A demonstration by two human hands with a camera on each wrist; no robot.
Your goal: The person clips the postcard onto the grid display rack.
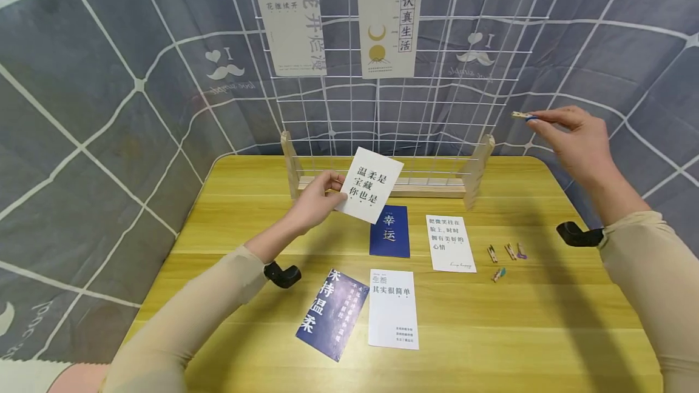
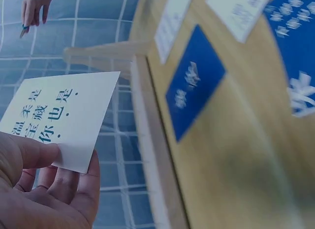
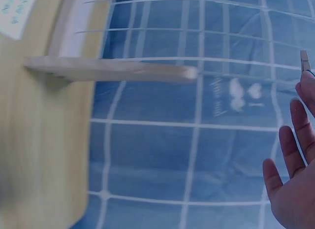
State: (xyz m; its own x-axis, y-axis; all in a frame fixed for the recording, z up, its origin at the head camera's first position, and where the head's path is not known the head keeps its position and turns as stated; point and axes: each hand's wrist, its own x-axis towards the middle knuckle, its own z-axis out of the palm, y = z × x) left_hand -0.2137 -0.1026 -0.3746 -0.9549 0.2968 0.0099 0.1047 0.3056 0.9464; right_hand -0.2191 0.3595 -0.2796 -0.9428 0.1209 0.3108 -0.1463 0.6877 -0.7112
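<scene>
Card in my left hand, peg in my right.
My left hand (image 1: 314, 202) pinches the card (image 1: 371, 185) by its corner, text facing me, before the grid (image 1: 491, 47); my right hand (image 1: 573, 141) pinches a peg (image 1: 523, 116), raised at far right.

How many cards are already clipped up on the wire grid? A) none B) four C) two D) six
C, two cards hang from clips at the top of the wire grid; the left hand holds a third card below them, not clipped.
</scene>
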